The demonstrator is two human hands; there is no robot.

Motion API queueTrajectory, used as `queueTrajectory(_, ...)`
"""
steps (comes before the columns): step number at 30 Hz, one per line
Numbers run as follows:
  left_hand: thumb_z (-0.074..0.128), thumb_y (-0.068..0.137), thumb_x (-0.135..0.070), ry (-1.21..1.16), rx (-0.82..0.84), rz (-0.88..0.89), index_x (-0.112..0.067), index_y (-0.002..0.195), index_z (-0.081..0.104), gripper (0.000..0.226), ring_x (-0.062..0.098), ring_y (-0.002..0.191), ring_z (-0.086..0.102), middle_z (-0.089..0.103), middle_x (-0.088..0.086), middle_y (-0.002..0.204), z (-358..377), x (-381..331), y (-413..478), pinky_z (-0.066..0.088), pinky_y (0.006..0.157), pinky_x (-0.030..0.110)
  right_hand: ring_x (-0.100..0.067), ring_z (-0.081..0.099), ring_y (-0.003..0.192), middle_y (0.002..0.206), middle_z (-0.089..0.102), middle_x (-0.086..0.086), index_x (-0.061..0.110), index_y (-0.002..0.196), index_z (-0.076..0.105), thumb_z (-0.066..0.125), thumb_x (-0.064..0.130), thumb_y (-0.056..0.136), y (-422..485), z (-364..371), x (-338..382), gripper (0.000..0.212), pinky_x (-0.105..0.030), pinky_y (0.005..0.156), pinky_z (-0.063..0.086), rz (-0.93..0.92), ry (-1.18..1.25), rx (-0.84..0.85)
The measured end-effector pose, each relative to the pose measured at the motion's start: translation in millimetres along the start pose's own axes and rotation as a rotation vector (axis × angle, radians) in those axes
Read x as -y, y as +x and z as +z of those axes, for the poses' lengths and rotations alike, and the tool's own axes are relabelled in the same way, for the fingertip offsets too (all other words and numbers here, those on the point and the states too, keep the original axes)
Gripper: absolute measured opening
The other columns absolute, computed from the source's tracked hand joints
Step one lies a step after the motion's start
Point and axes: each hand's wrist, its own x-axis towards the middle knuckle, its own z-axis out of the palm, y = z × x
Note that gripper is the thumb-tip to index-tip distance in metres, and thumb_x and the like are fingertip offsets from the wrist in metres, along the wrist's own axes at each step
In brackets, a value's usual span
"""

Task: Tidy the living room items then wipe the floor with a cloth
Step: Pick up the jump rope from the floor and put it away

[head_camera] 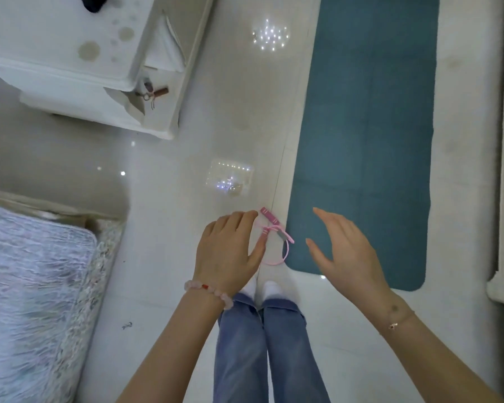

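- Reaching down with both hands toward a pink skipping rope (275, 231), I see it lying bundled on the floor (186, 228) in the lower centre of the frame. It is at the left edge of the teal mat (370, 141) and just above my feet (269, 287).
- My left hand (230, 251) is loosely spread with its fingers relaxed and holds nothing. Its thumb overlaps one end of the rope in this view, and I cannot tell whether it touches yet.
- My right hand (346, 251) hovers over the mat's lower left corner, just right of the rope, palm open, fingers nearly straight, empty.
- I judge the rope light. The thin cord (286, 251) looks soft and floppy, while the short handles (267, 214) look stiff.
- Lifted by one handle alone, the loops would likely unwind and trail, so I judge the better hold is both handles pinched together, or the whole bundle scooped up.
- The glossy floor may let the handles skate away from a sideways push, so closing down from above seems safer.
- Nothing about it looks fragile, so a firm grip should do no harm.
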Motion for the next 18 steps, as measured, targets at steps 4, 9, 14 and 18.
queueTrajectory(4,0.041,0.086,-0.039,-0.016,0.06,-0.023,-0.013,0.107,0.062,0.04,0.023,0.08,0.066,0.069,0.002,0.097,83,42,19,0.052,0.069,0.032,-0.026,0.053,0.114,0.124,0.059,-0.007,0.012,0.133,0.047,0.059,0.026,0.088,36,72,-39,0.048,-0.034,0.095,0.04,0.054,-0.016,0.045)
queueTrajectory(9,0.041,0.084,-0.038,-0.031,0.131,0.013,-0.012,0.107,0.062,0.041,0.025,0.082,0.066,0.069,0.004,0.098,202,97,37,0.053,0.071,0.035,-0.028,0.058,0.107,0.118,0.062,-0.01,0.009,0.13,0.051,0.063,0.023,0.087,77,183,-99,0.047,-0.032,0.089,0.043,0.101,-0.036,0.1)
queueTrajectory(14,0.043,0.083,-0.036,-0.014,0.202,0.042,-0.013,0.106,0.062,0.038,0.025,0.08,0.066,0.069,0.004,0.096,310,149,47,0.052,0.07,0.034,-0.023,0.047,0.12,0.132,0.052,-0.005,0.015,0.137,0.04,0.055,0.03,0.091,114,292,-160,0.051,-0.03,0.098,0.036,0.192,-0.022,0.156)
queueTrajectory(18,0.044,0.082,-0.035,0.004,0.229,0.043,-0.013,0.106,0.062,0.037,0.025,0.08,0.066,0.069,0.003,0.096,375,179,52,0.051,0.071,0.034,-0.022,0.043,0.122,0.136,0.047,-0.004,0.017,0.141,0.035,0.052,0.032,0.092,140,366,-202,0.054,-0.028,0.099,0.033,0.252,-0.029,0.212)
